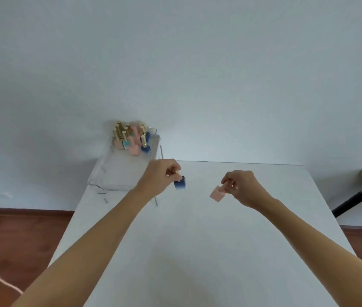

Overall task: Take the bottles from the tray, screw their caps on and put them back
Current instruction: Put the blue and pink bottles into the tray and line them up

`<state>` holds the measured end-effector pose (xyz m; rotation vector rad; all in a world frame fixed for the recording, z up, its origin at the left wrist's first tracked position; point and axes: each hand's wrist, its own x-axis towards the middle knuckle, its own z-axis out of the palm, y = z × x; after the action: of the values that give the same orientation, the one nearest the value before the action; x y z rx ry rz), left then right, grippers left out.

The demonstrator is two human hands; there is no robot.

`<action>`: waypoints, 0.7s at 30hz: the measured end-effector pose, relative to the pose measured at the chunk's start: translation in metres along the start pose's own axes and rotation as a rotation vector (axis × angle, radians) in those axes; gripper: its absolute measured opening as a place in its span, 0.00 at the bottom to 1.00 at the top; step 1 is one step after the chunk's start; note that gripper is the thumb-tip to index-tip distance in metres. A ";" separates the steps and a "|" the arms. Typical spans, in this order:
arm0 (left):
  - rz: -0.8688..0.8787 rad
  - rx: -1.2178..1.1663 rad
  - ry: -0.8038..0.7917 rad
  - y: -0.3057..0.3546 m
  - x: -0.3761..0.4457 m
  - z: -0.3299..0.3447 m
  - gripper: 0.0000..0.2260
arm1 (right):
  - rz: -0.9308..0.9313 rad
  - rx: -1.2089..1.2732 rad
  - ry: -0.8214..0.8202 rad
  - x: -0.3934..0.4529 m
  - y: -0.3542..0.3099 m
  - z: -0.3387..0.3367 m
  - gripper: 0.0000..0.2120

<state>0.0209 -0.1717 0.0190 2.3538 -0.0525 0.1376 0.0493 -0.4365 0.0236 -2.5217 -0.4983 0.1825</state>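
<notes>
Head view: two bare arms reached out over the white tabletop [197,218]. Left hand [160,176] pinched shut on the gold cap [174,171] of a blue bottle [180,183], body hanging below and just right of the fingertips, long axis near upright, tilted a little with the base swung right. Right hand [243,186] likewise closed, fingers narrow, on the cap of a pink bottle [217,193]; cap mostly hidden in the grip, body slanting down and left from the fingers, more tilted than the blue one. Both bottles held above the tabletop, apart from each other, neither touching the surface so far as could be told.

Clear tray [118,173] sat at the far left corner of the tabletop, its near right edge just behind the left wrist. Remaining bottles [131,138] clustered upright at the tray's far end, gold caps up; near half of the tray bare. Whether those caps were tight could not be told.

Judged from this: left hand by far the nearer to the tray, blue bottle just off its right edge, so a short move back and left would return it. Pink bottle further off, needing a reach across toward the far left corner. Each hand gripping by the cap, not the body, so any tightening would want a second hand on the body.
</notes>
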 end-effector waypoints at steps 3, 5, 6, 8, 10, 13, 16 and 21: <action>-0.027 0.051 0.110 -0.026 0.009 -0.052 0.07 | -0.067 0.020 0.031 0.029 -0.042 0.003 0.08; -0.043 0.091 0.171 -0.043 0.015 -0.079 0.07 | -0.099 0.031 0.059 0.046 -0.068 0.007 0.08; -0.050 0.110 0.195 -0.052 0.018 -0.089 0.07 | -0.111 0.032 0.072 0.054 -0.080 0.010 0.08; -0.066 0.165 0.216 -0.069 0.023 -0.102 0.07 | -0.130 0.035 0.095 0.068 -0.103 0.015 0.07; -0.083 0.217 0.191 -0.084 0.029 -0.107 0.06 | -0.142 0.037 0.110 0.080 -0.123 0.021 0.07; -0.096 0.236 0.125 -0.101 0.038 -0.104 0.07 | -0.153 0.020 0.127 0.095 -0.148 0.030 0.07; -0.067 0.237 0.064 -0.110 0.045 -0.097 0.10 | -0.148 -0.010 0.138 0.105 -0.164 0.038 0.06; -0.035 0.259 -0.026 -0.118 0.054 -0.088 0.09 | -0.133 -0.067 0.116 0.117 -0.179 0.047 0.07</action>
<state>0.0760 -0.0253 0.0043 2.6139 -0.0063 0.1021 0.0906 -0.2293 0.0794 -2.5357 -0.6323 -0.0312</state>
